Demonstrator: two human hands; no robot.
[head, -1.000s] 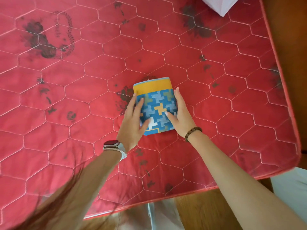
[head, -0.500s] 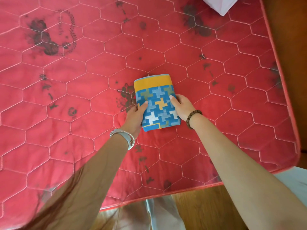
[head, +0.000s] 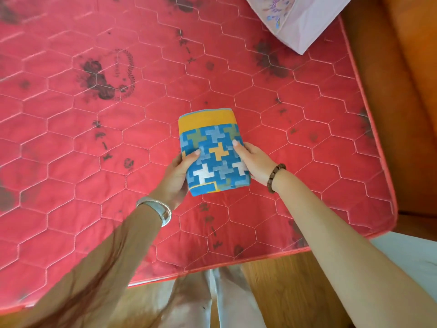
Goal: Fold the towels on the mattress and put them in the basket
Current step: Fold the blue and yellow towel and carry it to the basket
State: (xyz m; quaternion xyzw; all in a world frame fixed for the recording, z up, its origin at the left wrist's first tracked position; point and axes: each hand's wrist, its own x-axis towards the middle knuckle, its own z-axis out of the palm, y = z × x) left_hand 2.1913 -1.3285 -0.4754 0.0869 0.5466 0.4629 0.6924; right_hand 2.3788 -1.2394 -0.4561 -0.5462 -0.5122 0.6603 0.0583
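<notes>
Nearby, pink pillow [head: 305, 22] beyond towel [head: 212, 150], on mattress [head: 94, 174].

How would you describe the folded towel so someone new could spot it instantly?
Start at the red quilted mattress. Toward its near edge, the left hand and right hand grip a folded towel by its sides. It alone is blue with pinwheel shapes and an orange band.

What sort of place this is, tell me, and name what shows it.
Most likely a bedroom in a home. There is a red quilted mattress, what looks like a pale embroidered pillow at its far right corner, and wooden floor beside it. The left hand and right hand hold a folded towel.
</notes>
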